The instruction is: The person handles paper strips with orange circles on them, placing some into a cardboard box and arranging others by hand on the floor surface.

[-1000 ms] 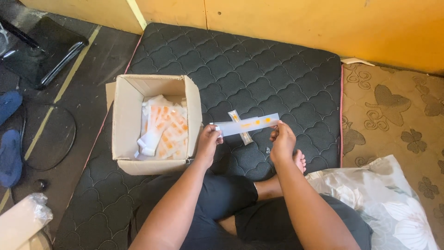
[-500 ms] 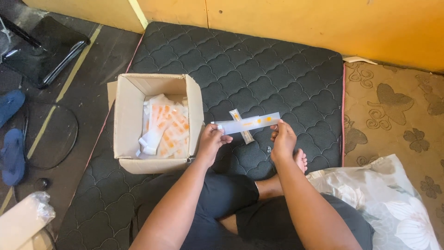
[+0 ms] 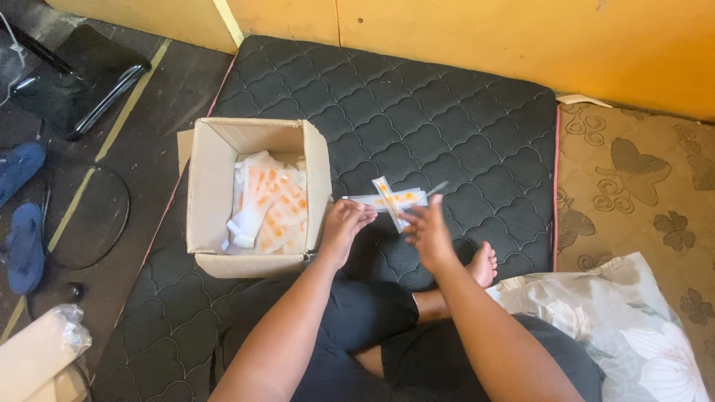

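Dark quilted mattress (image 3: 417, 112) lying on the floor against a yellow wall (image 3: 521, 37), seen from above by someone sitting cross-legged on it. Left hand (image 3: 344, 227) pinching the end of a long white packet with orange marks (image 3: 387, 199), grip closed on it, holding it flat just above the mattress in front of the knees. Right hand (image 3: 428, 234) hovering at the other end of that packet, fingers spread and apart, blurred, so not possible to tell whether touching. Second narrow orange-and-white packet (image 3: 389, 202) lying crossed over the first, with a thin grey stick (image 3: 438, 188) poking out just beyond.

Open cardboard box (image 3: 257, 197) standing just beside the left hand, holding a loose heap of similar orange-and-white packets (image 3: 272, 208); judging by that heap, many packets already inside and only the two by the hands outside.

Bare foot (image 3: 482, 264) showing under the right forearm. Floral pillow (image 3: 618, 327) at lower right, patterned brown mat (image 3: 640, 186) beyond it. Blue sandals (image 3: 22, 216) and a black cable loop (image 3: 89, 216) lying on the dark floor far left.
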